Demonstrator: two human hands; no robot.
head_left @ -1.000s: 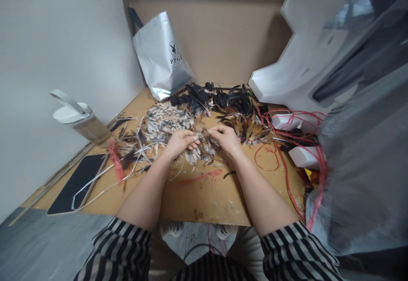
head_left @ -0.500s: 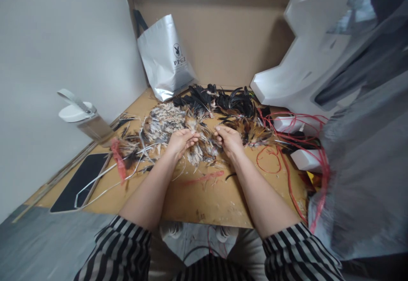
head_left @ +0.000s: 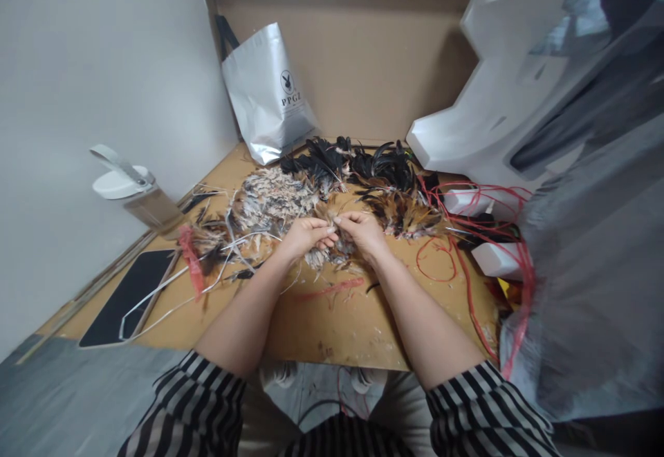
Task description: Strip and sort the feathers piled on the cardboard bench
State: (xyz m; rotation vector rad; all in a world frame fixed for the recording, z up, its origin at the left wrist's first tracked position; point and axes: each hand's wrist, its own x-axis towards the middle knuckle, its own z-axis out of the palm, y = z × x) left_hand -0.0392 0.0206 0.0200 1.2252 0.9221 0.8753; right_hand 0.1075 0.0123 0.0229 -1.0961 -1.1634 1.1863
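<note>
Over the middle of the table, my left hand [head_left: 308,237] pinches a small tuft of brown feathers [head_left: 325,209] that sticks up above its fingertips. My right hand [head_left: 364,234] meets it from the other side, thumb and forefinger pressed together at the base of the tuft; what lies between them is too small to make out. Beneath and behind both hands spreads a heap of pale, mottled feathers [head_left: 270,198]. Black feathers [head_left: 381,165] lie in bunches at the back, and a row of golden-brown feathers [head_left: 412,215] sits right of my right hand.
A silver bag [head_left: 264,97] leans at the back left. On the left are a lidded bottle [head_left: 150,201], a dark tablet or phone [head_left: 122,301] and white strips. Red string [head_left: 469,298] tangles around white power blocks [head_left: 495,261] at right. Red plastic scraps [head_left: 332,290] lie in front.
My hands have come together: the left has moved right with the feather tuft, and the right has moved left, so their fingertips now meet. The things on the table have stayed put.
</note>
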